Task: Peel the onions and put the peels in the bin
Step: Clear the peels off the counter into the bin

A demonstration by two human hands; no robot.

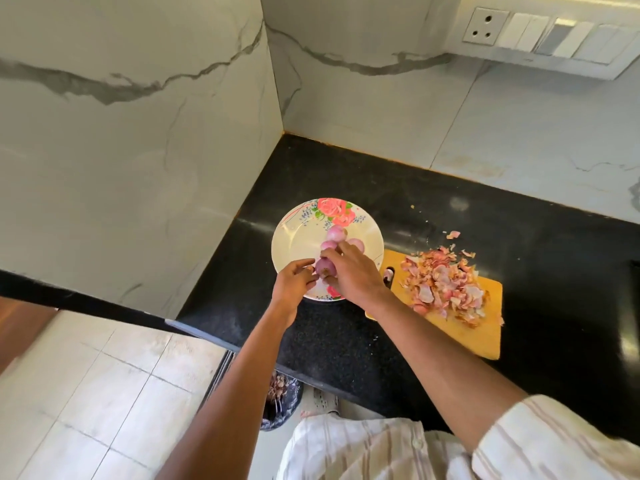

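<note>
Nearest, on the floor below the counter's edge, a black-lined bin [282, 396] shows what look like a few onion skins inside. On the black counter [332, 341], both hands meet over the near side of a floral plate [294, 233]. The right hand [353, 275] holds a peeled red onion [325, 266], its fingers [337, 251] curled over the top and the thumb beneath; the left hand [294, 280] touches it from the other side, fingertips drawn together against it. Just beyond, three more peeled onions [336, 233] rest mid-plate. To the right, a yellow cutting board [478, 337] carries a heap of peels [445, 289], with a few scraps [453, 234] strewn farther back on the counter. No unpeeled onion is in view, so the peeling looks nearly or wholly done; most of the peels have yet to go in the bin.
</note>
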